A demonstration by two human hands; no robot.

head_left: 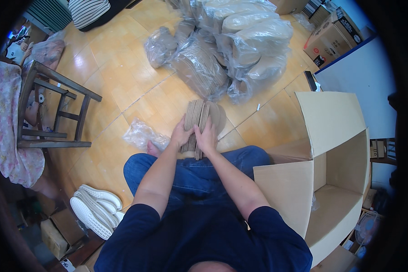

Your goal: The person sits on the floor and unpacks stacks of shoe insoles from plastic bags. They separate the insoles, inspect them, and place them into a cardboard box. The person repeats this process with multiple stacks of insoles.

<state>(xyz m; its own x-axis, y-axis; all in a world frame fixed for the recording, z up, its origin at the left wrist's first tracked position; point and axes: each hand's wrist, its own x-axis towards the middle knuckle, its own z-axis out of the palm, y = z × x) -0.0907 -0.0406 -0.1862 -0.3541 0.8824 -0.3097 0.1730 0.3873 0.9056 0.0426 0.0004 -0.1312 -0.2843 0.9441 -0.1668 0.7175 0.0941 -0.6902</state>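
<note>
both hands, left hand (180,134) and right hand (207,137), grip a stack of cardboard insoles (198,119) beside an open carton (331,149).

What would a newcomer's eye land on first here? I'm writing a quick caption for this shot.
At centre, the left hand and right hand clasp a stack of flat brown cardboard insole-shaped pieces above blue-jeaned knees. To the right stands a large open brown cardboard box, and beyond the hands lies a heap of clear plastic bags stuffed with similar pieces on the yellow tiled floor.
</note>
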